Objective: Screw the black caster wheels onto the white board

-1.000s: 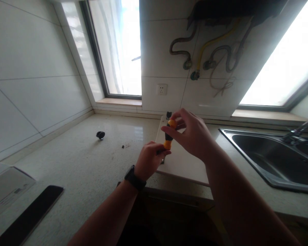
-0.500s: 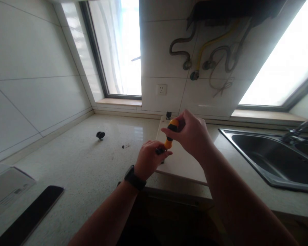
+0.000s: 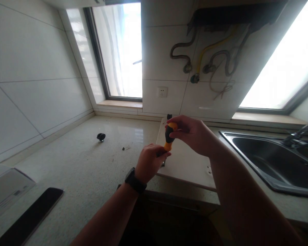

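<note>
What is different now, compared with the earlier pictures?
The right hand has shifted its grip: its thumb, earlier across the screwdriver, has drawn back rightward. The right forearm moved slightly right, uncovering small dark marks on the white board. Nothing was let go. The left hand stays at the screwdriver's lower end; the black caster is unmoved.

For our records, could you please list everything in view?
Counter: one, pale, foreground
Board: one, white, on counter
Screwdriver: one, yellow-black, over board
Casters: two clear, black, counter and board's end
Sink: one, steel, right
Faucet: one, silver, by sink
Box: one, white, left
Flat object: one, black, lower-left
Wall socket: one, white, centre
Windows: two, bright, behind
Hoses: three, grey/yellow, upper-right
Unit: one, black, above hoses
Watch: one, black, left wrist
Left hand: one, bare, at screwdriver
Right hand: one, bare, around screwdriver
</note>
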